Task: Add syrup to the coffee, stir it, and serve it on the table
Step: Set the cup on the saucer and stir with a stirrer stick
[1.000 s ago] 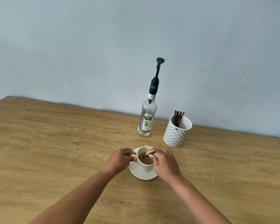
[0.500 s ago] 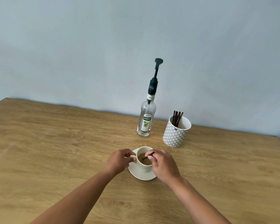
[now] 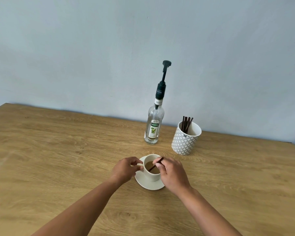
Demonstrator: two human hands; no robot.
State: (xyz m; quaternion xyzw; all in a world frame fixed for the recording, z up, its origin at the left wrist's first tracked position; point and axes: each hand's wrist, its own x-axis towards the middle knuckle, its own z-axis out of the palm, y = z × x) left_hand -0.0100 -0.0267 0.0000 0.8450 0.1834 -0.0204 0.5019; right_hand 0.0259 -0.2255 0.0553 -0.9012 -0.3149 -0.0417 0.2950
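A cream coffee cup (image 3: 152,174) with brown coffee stands on a matching saucer (image 3: 147,183) on the wooden table. My left hand (image 3: 124,169) pinches the cup's handle on its left side. My right hand (image 3: 171,172) holds a dark brown stir stick (image 3: 156,164) whose lower end dips into the coffee. Behind the cup stands a clear syrup bottle (image 3: 154,126) with a dark pump top, upright and untouched.
A white patterned pot (image 3: 185,140) holding several dark stir sticks stands right of the bottle near the wall. The wooden table (image 3: 58,159) stretches wide to the left and right; its right corner shows at the far right edge.
The stir stick has shifted within the cup, tilting more upright in my right hand. My left hand stays on the handle; cup and saucer have not moved.
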